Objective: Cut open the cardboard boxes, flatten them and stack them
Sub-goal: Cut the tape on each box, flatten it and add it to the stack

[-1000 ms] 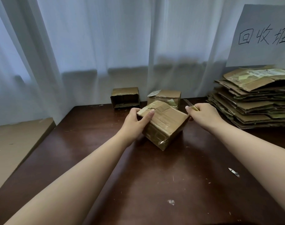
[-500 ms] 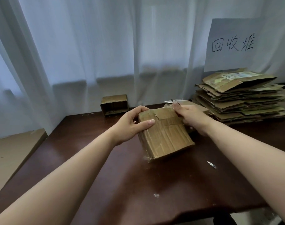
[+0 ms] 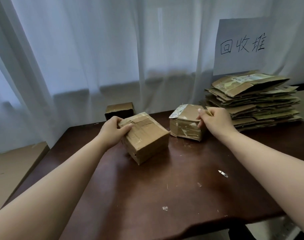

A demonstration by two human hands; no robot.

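Dark brown and scuffed, the wooden table (image 3: 147,196) fills the lower part of the head view, with two bare forearms reaching over it from the near edge. Small pale scraps (image 3: 164,208) lie on the wood close to the person, and a short whitish sliver (image 3: 223,174) rests to the right, under the right forearm.

Further in, near the middle of the table, a taped cardboard box (image 3: 147,139) sits turned at an angle, one corner pointing toward the person. The left hand (image 3: 112,131) grips its far left corner, thumb laid across the taped top and fingers curled around the side.

Just beyond and to the right stands a second box (image 3: 185,124), worn, with torn tape and a peeling white label on its left top edge; its lower left corner is just beside the first box. The right hand (image 3: 215,121) is curled at this box's right top edge, fingers closed on a thin, pale tool whose end barely shows above the knuckles. Whether the tool touches the cardboard cannot be told.

At the table's back edge, left of centre, is a small dark box (image 3: 119,109). On the far right rises a stack of flattened cardboard (image 3: 255,104). Above it a white paper sign (image 3: 242,46) with handwritten characters hangs on the sheer white curtain (image 3: 95,49) that closes off the background.
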